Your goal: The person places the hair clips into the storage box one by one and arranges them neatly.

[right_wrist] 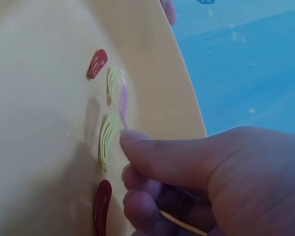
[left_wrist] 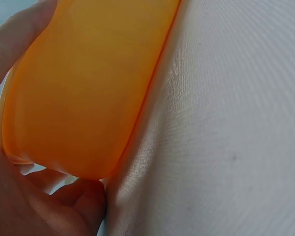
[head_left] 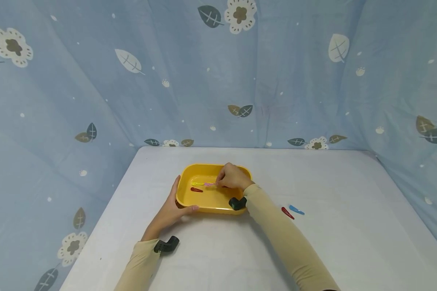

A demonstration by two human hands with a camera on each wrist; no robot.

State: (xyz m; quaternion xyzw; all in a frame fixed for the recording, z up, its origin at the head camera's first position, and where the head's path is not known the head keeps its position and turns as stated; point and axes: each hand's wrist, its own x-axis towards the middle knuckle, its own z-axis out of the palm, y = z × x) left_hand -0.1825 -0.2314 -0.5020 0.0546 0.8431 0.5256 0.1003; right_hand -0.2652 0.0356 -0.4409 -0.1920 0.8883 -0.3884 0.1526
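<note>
A yellow plastic tray lies on the white-covered table. My left hand grips its left end, thumb along the near side and fingers round the corner. Inside the tray, my right hand pinches a pink-purple hair clip between thumb and fingers. That clip lies against the yellow hair clips in view. The right wrist view shows two yellow clips, an upper one and a lower one, plus a red clip above them and another red clip below, partly cut off.
Right of the tray, a red hair clip and a blue hair clip lie on the table. Blue patterned cloth hangs behind and at both sides. Each wrist carries a black camera mount.
</note>
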